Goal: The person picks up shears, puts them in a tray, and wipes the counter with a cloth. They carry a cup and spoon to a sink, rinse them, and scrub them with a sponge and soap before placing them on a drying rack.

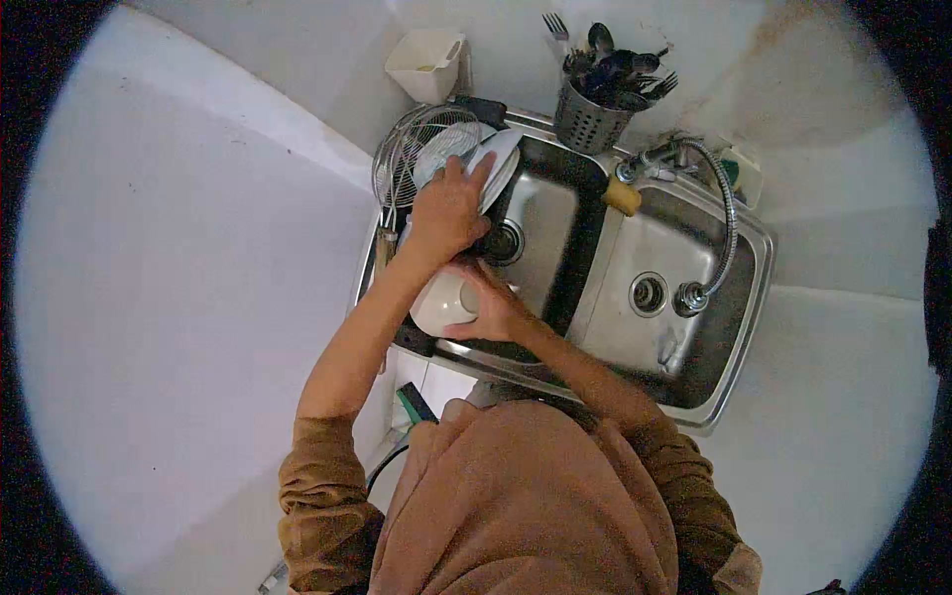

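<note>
My left hand [449, 210] reaches across to a stack of tilted white plates [504, 164] at the left end of the sink. Its fingers are spread against the plates; I cannot see a grip around any of them. Just below, my right hand [496, 305] is closed around a white bowl [436, 305], which lies on its side with its foot toward the palm. The bowl is over the near left corner of the left basin. My left forearm passes beside the bowl and hides part of it. A round wire strainer [395, 164] stands beside the plates.
The steel double sink has a left basin [545, 213] and a right basin [684, 258]. A hose faucet [732, 213] arches over the right one. Behind stand a perforated cutlery holder [587, 121] and a white container [424, 67]. A yellow object [623, 196] sits on the divider.
</note>
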The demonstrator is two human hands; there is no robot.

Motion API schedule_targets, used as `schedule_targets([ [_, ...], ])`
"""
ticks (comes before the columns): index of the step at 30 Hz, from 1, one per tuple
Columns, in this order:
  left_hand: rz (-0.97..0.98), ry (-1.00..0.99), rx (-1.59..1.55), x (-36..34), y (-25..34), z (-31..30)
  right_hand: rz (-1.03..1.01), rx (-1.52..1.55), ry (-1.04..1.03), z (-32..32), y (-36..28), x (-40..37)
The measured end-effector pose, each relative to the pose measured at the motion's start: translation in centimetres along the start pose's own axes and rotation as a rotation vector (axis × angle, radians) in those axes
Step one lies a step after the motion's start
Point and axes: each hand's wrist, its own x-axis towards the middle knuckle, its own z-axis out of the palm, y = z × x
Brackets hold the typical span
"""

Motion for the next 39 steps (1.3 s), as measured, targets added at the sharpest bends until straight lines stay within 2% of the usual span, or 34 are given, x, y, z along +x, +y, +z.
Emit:
schedule_targets([
  [7, -0.058, -0.136, -0.036, 1.1, 0.1, -1.1, -0.091, -0.142, -0.040, 0.6, -0.9, 1.2],
  [10, -0.047, -0.130, -0.002, 1.4, 0.1, -1.3, -0.087, -0.140, -0.076, 0.8, -0.8, 1.7],
  [12, -0.044, -0.140, -0.009, 1.7, -0.1, -1.0, -0.228, -0.166, -0.024, 1.1, 0.2, 2.0],
  [16, -0.009, -0.078, -0.018, 1.8, -0.3, -0.8, -0.148, -0.226, -0.096, 2.3, 1.2, 2.4],
  [18, -0.011, -0.085, -0.007, 1.8, -0.2, -0.9, -0.335, -0.340, -0.074, 2.7, 1.4, 3.1],
  [19, -0.011, -0.092, 0.005, 1.8, -0.2, -1.0, -0.335, -0.339, -0.075, 2.9, 1.1, 3.3],
  [21, -0.005, -0.088, 0.009, 1.9, -0.4, -0.8, -0.096, -0.486, -0.230, 3.1, 0.3, 3.3],
  [25, -0.014, -0.093, -0.008, 1.9, -0.2, -1.0, -0.056, -0.431, -0.285, 3.0, -0.6, 3.9],
  [27, -0.003, -0.076, -0.006, 1.8, -0.4, -0.7, 0.049, -0.386, -0.267, 4.1, -0.4, 4.1],
  [31, -0.009, -0.054, 0.041, 1.9, -0.2, -0.3, 0.068, -0.414, -0.306, 5.4, 0.2, 4.5],
  [34, -0.004, -0.069, 0.034, 1.8, -0.2, -0.3, 0.006, -0.434, -0.266, 6.7, 1.1, 4.6],
  [37, 0.009, -0.060, 0.020, 1.7, -0.1, -0.3, -0.017, -0.452, -0.170, 7.0, 0.9, 4.7],
  [39, 0.011, -0.046, 0.041, 1.6, -0.1, -0.2, -0.146, -0.568, -0.092, 6.8, 0.3, 4.6],
])
